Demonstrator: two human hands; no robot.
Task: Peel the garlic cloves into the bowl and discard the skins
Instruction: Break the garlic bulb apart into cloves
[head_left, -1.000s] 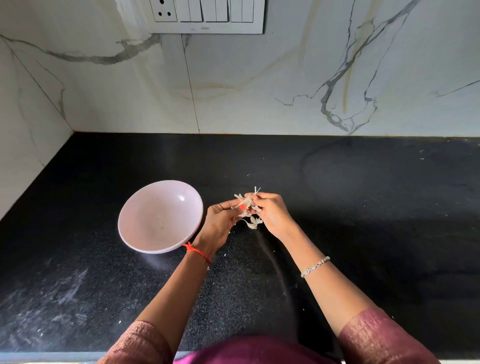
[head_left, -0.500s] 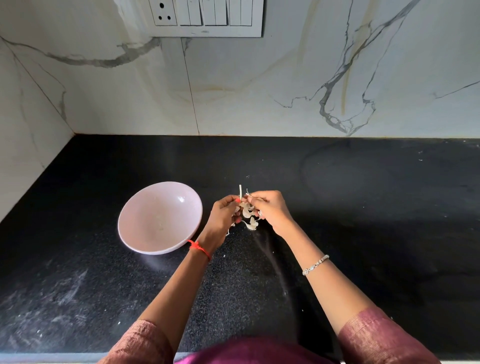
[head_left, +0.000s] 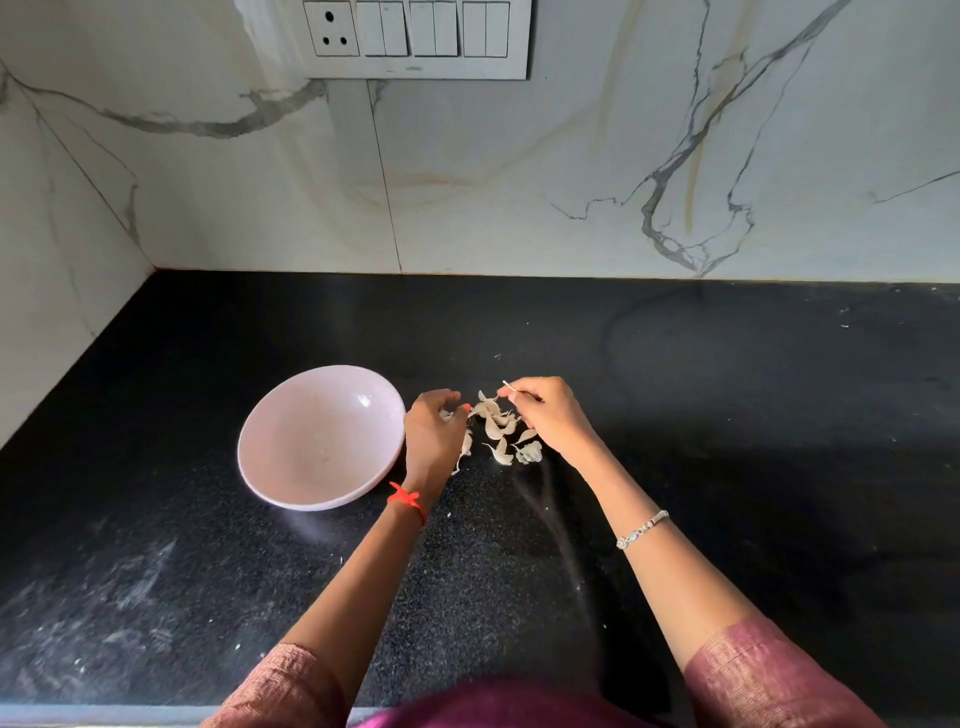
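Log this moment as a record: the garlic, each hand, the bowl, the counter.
garlic cloves: loose, skins on by the look, lying on the counter between the hands
left hand: fingers curled over the leftmost cloves; grip unclear
right hand: pinches a thin pale stem
bowl: pink, left of the hands, no cloves in it
counter: black stone, pale smears near front left

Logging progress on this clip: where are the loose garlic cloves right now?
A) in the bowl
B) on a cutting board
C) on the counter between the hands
C: the garlic cloves lie on the black counter between the left hand and the right hand, which pinches a stem; the bowl stands to their left.
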